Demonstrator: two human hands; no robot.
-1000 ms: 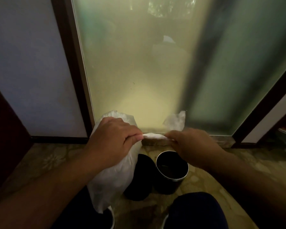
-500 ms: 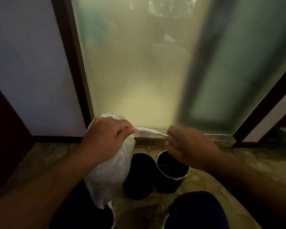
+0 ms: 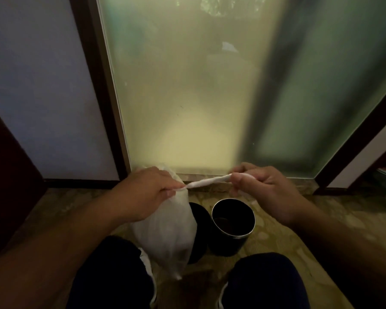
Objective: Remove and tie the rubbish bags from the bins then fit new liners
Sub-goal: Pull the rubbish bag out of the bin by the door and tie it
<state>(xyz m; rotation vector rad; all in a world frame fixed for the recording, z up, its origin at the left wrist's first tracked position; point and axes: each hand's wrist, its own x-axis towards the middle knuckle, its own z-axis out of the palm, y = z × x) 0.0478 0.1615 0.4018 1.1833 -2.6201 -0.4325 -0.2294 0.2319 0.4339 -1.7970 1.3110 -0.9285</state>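
A white rubbish bag [image 3: 165, 233] hangs in the air above the floor, between my knees. My left hand [image 3: 143, 192] grips its gathered neck. From there a twisted white strand of the bag [image 3: 207, 182] stretches to the right, and my right hand [image 3: 261, 188] pinches its end. Below the strand stand two small round bins: a dark bin with a shiny rim [image 3: 232, 224], open and without a liner, and a black bin [image 3: 198, 221] half hidden behind the bag.
A frosted glass door [image 3: 198, 97] with a dark frame rises right behind the bins, above a stone sill [image 3: 210, 189]. A pale wall [image 3: 42, 97] lies to the left. My knees in dark trousers [image 3: 265, 284] flank the bag on a patterned floor.
My hands have drawn further apart, and the twisted strand between them is longer and tauter. The bag hangs a little lower and more in front of the black bin.
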